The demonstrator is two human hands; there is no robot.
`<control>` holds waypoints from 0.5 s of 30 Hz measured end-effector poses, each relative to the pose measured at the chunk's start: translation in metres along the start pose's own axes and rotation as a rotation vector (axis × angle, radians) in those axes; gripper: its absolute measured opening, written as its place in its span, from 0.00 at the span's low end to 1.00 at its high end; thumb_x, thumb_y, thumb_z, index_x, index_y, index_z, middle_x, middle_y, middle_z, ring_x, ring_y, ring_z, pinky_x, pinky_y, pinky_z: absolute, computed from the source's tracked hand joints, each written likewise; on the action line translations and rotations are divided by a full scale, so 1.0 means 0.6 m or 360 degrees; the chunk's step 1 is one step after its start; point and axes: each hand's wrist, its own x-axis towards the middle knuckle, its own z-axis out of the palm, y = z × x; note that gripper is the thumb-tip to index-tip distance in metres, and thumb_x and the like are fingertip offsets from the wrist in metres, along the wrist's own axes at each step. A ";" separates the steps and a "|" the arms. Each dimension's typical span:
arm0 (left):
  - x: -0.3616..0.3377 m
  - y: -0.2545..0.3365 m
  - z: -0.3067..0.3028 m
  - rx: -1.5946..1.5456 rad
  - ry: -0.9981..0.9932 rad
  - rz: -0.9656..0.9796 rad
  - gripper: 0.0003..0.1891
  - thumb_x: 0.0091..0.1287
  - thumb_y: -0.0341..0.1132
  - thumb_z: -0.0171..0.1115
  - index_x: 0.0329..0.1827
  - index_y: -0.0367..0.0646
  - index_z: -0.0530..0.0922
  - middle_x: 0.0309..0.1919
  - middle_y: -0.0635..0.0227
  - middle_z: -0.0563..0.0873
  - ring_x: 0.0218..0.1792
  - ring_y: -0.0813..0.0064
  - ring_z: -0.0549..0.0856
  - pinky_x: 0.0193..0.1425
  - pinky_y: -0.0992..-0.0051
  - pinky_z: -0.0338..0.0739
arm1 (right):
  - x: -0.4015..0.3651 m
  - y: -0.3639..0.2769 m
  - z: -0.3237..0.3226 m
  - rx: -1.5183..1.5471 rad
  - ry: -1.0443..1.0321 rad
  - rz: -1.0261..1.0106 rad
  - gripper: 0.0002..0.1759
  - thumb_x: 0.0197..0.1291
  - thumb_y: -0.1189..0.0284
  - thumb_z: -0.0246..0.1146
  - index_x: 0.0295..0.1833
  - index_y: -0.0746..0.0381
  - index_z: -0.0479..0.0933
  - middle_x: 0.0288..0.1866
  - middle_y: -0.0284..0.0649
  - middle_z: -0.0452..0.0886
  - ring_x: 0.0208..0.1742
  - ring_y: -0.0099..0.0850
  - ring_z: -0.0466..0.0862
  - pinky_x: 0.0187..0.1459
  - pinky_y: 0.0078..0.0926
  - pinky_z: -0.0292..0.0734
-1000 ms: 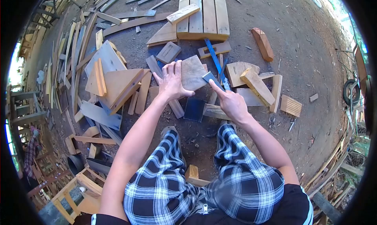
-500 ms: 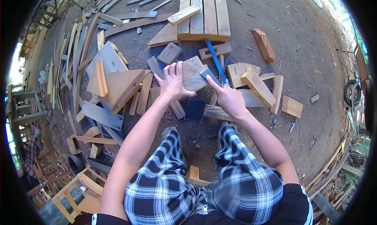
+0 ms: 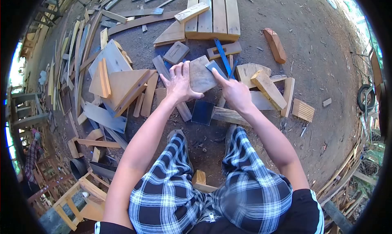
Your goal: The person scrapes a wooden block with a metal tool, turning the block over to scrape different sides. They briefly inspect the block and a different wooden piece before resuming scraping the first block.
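Observation:
My left hand (image 3: 179,83) grips the left side of a flat, pale wooden block (image 3: 202,77), thumb along its lower edge and fingers at its upper left. In my right hand (image 3: 237,95) is a small blue-grey piece of sandpaper (image 3: 212,66), pressed by the extended index finger against the block's upper right edge. My other right fingers are curled under and partly hidden. Below the block, a dark square sheet (image 3: 203,113) lies near my feet. A blue-handled tool (image 3: 222,57) leans just beyond my right hand.
A slatted wooden bench-like piece (image 3: 212,17) stands ahead. Cut boards (image 3: 122,89) are heaped on the left, and offcuts (image 3: 268,89) lie to the right. A reddish wooden block (image 3: 274,46) rests on the dirt ground farther right. At far left is another person's plaid sleeve (image 3: 32,160).
My right hand and the sandpaper have shifted slightly up and left along the block's edge. My left hand keeps its hold on the block.

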 end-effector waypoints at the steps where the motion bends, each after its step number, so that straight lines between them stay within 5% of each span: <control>1: 0.001 -0.001 0.001 0.0001 -0.0005 -0.0010 0.71 0.29 0.61 0.81 0.76 0.50 0.46 0.70 0.65 0.58 0.74 0.60 0.54 0.69 0.26 0.45 | 0.030 -0.001 0.010 0.0039 0.0108 -0.0028 0.35 0.62 0.75 0.51 0.75 0.39 0.59 0.29 0.50 0.82 0.28 0.48 0.85 0.29 0.44 0.81; 6: 0.000 -0.005 0.004 0.0007 -0.0016 -0.0008 0.71 0.28 0.61 0.81 0.77 0.52 0.45 0.72 0.65 0.58 0.73 0.58 0.55 0.68 0.26 0.47 | 0.020 -0.003 0.008 -0.0023 0.0176 -0.0053 0.37 0.58 0.77 0.54 0.74 0.42 0.61 0.28 0.49 0.83 0.28 0.45 0.86 0.29 0.42 0.82; 11: 0.000 -0.005 0.004 0.0011 -0.0014 0.0024 0.71 0.29 0.62 0.80 0.77 0.52 0.45 0.72 0.66 0.57 0.73 0.58 0.55 0.69 0.26 0.46 | -0.052 0.005 -0.013 -0.0008 -0.0097 0.0043 0.38 0.58 0.77 0.53 0.75 0.40 0.60 0.27 0.50 0.82 0.29 0.46 0.86 0.30 0.43 0.82; 15: 0.002 -0.002 -0.001 0.0034 -0.0028 0.0003 0.71 0.28 0.62 0.80 0.77 0.50 0.46 0.70 0.66 0.58 0.75 0.60 0.53 0.70 0.26 0.44 | 0.053 0.005 0.017 0.0061 0.0131 -0.0077 0.38 0.60 0.76 0.52 0.76 0.40 0.58 0.30 0.52 0.83 0.30 0.48 0.85 0.31 0.45 0.80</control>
